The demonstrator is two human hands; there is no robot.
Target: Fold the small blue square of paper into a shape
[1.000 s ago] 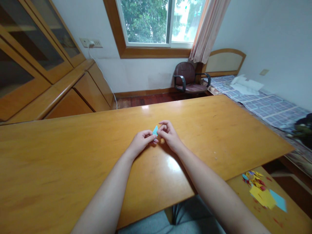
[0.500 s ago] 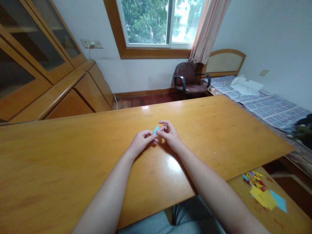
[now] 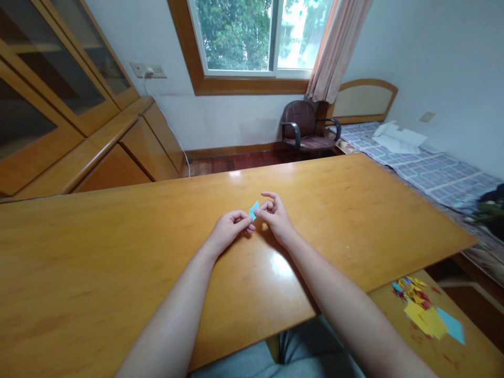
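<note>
Pinching blue paper [image 3: 254, 209], left hand [image 3: 229, 229] and right hand [image 3: 276, 219]; coloured scraps [image 3: 424, 310] well apart

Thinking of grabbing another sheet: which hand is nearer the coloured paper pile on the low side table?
Right. The right hand is up and left of the paper pile; the left hand lies farther left. Both pinch the blue paper piece.

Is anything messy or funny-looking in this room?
Only a little mess: colourful paper scraps lie scattered in a loose heap on the low side table, lower right. The left hand and right hand pinch a small blue paper above the desk.
</note>
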